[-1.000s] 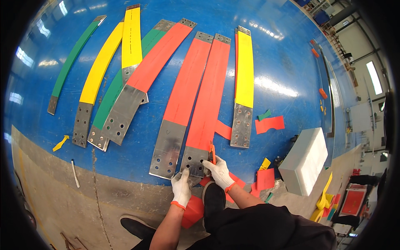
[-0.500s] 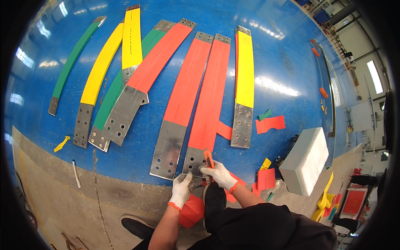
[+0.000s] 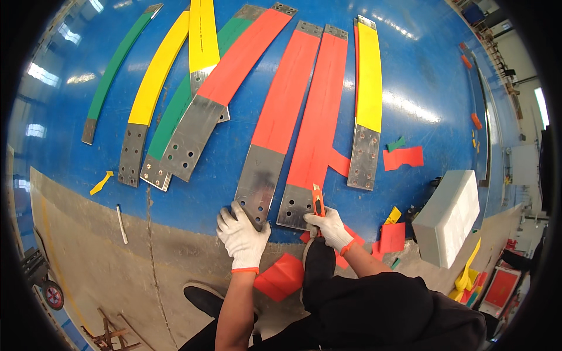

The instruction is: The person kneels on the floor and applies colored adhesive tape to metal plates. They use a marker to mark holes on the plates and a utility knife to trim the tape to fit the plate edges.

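My left hand [image 3: 242, 238], in a white glove, spans the near end of a flat metal bar [image 3: 257, 175] with a red sleeve. Its fingers lie at the bar's left corner and its thumb at the right corner. My right hand [image 3: 332, 228], gloved too, is closed round an orange utility knife [image 3: 318, 203], blade end pointing away from me. The knife lies over the right edge of a second red-sleeved bar [image 3: 321, 117], near its bare, drilled end. My palms hide part of both grips.
Left of these lie green, yellow and red sleeved bars [image 3: 234, 58], some overlapping. A yellow-sleeved bar [image 3: 369, 82] lies to the right. Red scraps [image 3: 392, 237] and a white block [image 3: 448, 219] are at the near right. Beside my shoes is a red piece [image 3: 281, 276].
My left hand has left the end of the right red-sleeved bar and moved left onto the neighbouring one. The right hand still holds the knife. The whole view has shifted.
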Demonstrator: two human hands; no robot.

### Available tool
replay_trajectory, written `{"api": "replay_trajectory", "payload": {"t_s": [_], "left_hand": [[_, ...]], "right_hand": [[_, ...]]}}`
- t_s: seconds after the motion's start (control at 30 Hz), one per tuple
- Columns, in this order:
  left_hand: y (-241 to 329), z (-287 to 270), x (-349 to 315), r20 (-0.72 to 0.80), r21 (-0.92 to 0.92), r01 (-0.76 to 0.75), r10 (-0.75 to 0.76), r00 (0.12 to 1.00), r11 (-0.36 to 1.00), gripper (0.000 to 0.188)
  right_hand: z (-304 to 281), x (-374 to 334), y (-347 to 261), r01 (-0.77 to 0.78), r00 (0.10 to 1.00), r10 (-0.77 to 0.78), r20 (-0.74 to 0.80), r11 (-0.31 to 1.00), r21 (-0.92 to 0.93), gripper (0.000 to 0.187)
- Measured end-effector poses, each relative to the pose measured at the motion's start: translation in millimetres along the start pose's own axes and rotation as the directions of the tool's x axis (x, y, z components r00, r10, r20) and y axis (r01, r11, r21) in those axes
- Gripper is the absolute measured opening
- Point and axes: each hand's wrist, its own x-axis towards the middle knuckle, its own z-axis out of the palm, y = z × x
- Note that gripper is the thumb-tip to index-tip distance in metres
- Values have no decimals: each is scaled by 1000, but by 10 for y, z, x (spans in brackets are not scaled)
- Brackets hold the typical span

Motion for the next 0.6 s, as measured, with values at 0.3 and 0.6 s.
{"api": "replay_trajectory", "payload": {"t_s": [0.3,0.6], "left_hand": [[-360,160,300,24,-56,-48,49,998,997,107],[-752,-93,698,180,-24,-104,107,978,994,102]], "right_hand": [[-44,48,62,-28,1000,28,0,998,50,18],[-73,67,75,26,1000,-26,14,1000,-14,18]]}}
